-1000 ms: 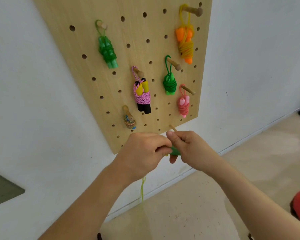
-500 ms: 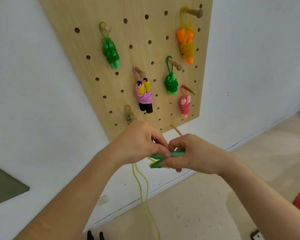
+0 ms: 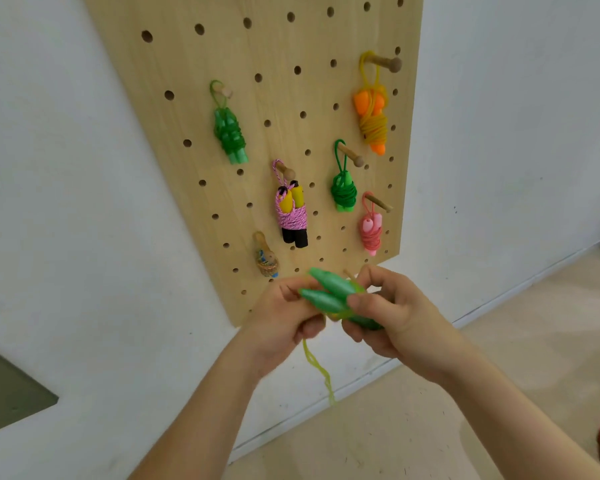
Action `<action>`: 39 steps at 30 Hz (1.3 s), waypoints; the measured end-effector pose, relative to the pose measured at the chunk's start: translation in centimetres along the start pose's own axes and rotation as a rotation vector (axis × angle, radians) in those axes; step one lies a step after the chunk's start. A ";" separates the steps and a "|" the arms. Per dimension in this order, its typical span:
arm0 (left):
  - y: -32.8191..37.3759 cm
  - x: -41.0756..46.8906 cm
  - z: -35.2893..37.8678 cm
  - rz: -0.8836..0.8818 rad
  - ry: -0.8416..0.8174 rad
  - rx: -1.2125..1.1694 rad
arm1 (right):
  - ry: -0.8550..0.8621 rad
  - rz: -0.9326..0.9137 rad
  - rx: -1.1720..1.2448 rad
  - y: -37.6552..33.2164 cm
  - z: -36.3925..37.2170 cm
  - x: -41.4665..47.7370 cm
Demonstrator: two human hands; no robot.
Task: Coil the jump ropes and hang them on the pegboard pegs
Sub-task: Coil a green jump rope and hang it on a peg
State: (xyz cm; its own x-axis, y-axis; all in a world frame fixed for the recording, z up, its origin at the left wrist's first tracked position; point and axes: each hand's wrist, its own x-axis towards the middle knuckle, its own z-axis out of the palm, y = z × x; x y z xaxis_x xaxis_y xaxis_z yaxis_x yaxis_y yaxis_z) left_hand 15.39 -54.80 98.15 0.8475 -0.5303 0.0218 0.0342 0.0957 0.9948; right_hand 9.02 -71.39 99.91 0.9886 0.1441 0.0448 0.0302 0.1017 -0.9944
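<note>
Your right hand [image 3: 392, 320] is gripping the two green handles [image 3: 329, 294] side by side, thumb pressing across them, fingers curling behind. Your left hand [image 3: 284, 320] is clenching around the yellow-green cord [image 3: 317, 367] just beside the handles' narrow ends; the cord is trailing below your left fist, blurred. Both hands are hovering in front of the lower edge of the wooden pegboard [image 3: 257, 116], which is leaning on the white wall [image 3: 506, 133].

Already hanging on pegs, each coiled:
- green rope [image 3: 230, 133], upper left
- orange-handled rope [image 3: 371, 112], upper right
- pink rope with yellow and black handles [image 3: 291, 216], centre
- dark green rope [image 3: 343, 192], right of centre
- pink-handled rope [image 3: 370, 230], lower right
- small multicoloured bundle [image 3: 266, 263], lower left, just above your left hand

A bare peg [image 3: 350, 274] is peeking out behind the handles.
</note>
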 end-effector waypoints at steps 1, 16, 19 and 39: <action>-0.9 -0.7 0.4 0.010 0.039 0.034 | 0.039 0.005 0.074 0.1 -0.2 0.1; -1.4 -4.4 1.5 0.206 0.033 1.848 | -0.006 -0.060 -0.837 3.3 -0.2 2.2; -1.6 -4.1 1.3 0.245 -0.064 1.923 | -0.022 -0.060 -0.857 3.5 0.0 2.2; 4.5 -2.6 1.2 0.617 -0.322 1.898 | -0.319 0.090 -0.977 -2.0 -1.0 0.6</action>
State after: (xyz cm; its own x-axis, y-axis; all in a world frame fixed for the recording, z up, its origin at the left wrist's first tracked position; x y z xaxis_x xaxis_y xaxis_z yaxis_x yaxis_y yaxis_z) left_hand 12.72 -53.98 102.66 0.4116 -0.9016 0.1329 -0.8392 -0.4319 -0.3305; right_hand 9.70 -72.49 101.79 0.9123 0.3805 -0.1515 0.2060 -0.7460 -0.6333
